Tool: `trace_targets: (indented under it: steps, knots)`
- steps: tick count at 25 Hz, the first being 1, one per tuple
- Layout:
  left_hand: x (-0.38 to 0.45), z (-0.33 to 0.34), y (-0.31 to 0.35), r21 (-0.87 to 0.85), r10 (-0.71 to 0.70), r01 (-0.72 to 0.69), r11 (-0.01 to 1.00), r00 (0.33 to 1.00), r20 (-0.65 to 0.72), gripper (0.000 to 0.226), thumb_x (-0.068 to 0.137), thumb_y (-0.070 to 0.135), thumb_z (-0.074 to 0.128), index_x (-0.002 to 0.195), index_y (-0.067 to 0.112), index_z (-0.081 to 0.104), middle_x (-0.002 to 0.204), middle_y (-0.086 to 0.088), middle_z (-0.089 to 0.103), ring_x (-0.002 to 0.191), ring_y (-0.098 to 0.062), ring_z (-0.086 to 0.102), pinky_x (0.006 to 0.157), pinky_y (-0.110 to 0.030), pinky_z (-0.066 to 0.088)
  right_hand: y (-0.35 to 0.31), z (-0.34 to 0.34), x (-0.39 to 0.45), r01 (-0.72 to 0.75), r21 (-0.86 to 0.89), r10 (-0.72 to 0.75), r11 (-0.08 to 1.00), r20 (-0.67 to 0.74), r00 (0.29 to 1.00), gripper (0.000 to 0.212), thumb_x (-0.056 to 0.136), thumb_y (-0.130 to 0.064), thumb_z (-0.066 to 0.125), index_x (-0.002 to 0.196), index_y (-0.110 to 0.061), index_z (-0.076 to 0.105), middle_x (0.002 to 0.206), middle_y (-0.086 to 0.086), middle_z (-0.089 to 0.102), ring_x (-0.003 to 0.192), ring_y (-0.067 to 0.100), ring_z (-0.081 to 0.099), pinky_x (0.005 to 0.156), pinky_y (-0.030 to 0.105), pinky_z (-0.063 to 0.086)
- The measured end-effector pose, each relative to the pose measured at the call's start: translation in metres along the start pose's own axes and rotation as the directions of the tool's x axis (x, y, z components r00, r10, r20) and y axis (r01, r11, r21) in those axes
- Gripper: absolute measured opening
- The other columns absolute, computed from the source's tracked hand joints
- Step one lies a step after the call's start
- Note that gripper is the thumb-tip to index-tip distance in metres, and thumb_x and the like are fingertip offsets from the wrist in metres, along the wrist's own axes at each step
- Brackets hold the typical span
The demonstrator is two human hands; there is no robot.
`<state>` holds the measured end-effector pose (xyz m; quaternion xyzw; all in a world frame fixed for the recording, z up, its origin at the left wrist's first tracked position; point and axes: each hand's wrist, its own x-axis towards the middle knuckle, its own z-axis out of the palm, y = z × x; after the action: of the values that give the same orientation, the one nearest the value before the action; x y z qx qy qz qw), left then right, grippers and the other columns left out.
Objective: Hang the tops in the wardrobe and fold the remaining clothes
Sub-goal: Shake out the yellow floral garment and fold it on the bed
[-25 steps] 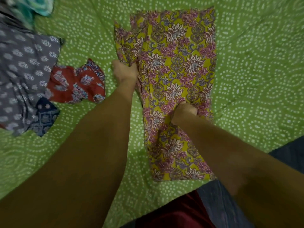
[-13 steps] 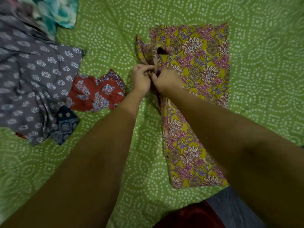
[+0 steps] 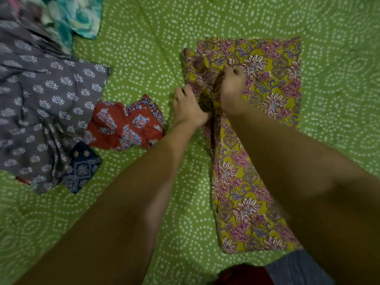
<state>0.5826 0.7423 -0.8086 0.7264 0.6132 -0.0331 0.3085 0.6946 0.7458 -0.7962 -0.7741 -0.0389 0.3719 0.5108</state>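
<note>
A yellow garment with pink and white flowers (image 3: 271,83) lies flat and lengthwise on the green dotted bedspread (image 3: 144,58), right of centre. My left hand (image 3: 188,109) grips its bunched left edge near the upper part. Just beside it, my right hand (image 3: 232,87) pinches a fold of the same fabric a little further up. The cloth between both hands is gathered and creased. My forearms cover part of the garment's lower half.
A grey garment with white motifs (image 3: 41,103) spreads at the left. A crumpled red floral piece (image 3: 125,126) and a dark blue patterned piece (image 3: 82,167) lie beside it. Teal printed cloth (image 3: 82,15) sits at the top left. The bed's edge runs along the bottom right.
My right hand moved from the garment's middle up to its left edge beside my left hand, then a little further up. The fabric there bunched up. The view shifted, so everything sits further right.
</note>
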Motion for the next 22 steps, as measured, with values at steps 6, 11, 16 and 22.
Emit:
trace_targets:
  steps: [6,11,16,22]
  knots:
    - [-0.003,0.004,0.020,-0.089,0.027,-0.031,0.996,0.998,-0.050,0.096,0.070,0.040,0.075,0.143,0.008,0.022,0.141,-0.012,0.025,0.127,-0.034,0.035,0.105,-0.040,0.033,0.001,0.000,0.005,-0.114,0.132,0.082,0.985,0.227,0.971,0.032,0.095,-0.016,0.052,0.064,-0.016,0.045,0.064,0.004,0.044,0.067,0.020,0.043,0.064,0.031,0.034]
    - [0.002,-0.001,0.022,-0.029,-0.011,0.006,1.000,0.988,-0.155,0.065,0.083,0.013,0.064,0.139,0.008,0.033,0.140,-0.012,0.035,0.125,-0.031,0.042,0.105,-0.036,0.035,0.007,0.001,0.014,-0.285,0.276,0.172,0.918,0.370,0.913,0.014,0.095,-0.015,0.051,0.089,-0.006,0.059,0.091,0.018,0.065,0.088,0.032,0.064,0.088,0.046,0.053]
    - [-0.002,-0.019,0.017,-0.417,-0.351,0.210,0.884,0.888,-0.298,0.028,0.099,0.015,0.043,0.124,0.010,0.056,0.119,-0.007,0.062,0.108,-0.022,0.059,0.076,-0.023,0.040,0.007,-0.003,0.005,-0.251,0.337,0.101,0.907,0.405,0.909,0.010,0.089,-0.006,0.063,0.082,-0.009,0.056,0.081,0.009,0.064,0.084,0.026,0.062,0.096,0.047,0.048]
    - [-0.028,-0.030,-0.056,-0.939,-0.752,0.211,0.272,0.655,-0.070,0.039,0.101,0.027,0.044,0.116,-0.004,0.061,0.109,-0.015,0.066,0.100,-0.031,0.063,0.090,-0.040,0.052,0.003,0.009,-0.047,-0.147,0.152,0.055,0.977,0.487,0.871,0.023,0.082,0.002,0.069,0.099,-0.009,0.059,0.100,0.008,0.066,0.096,0.019,0.063,0.101,0.036,0.047]
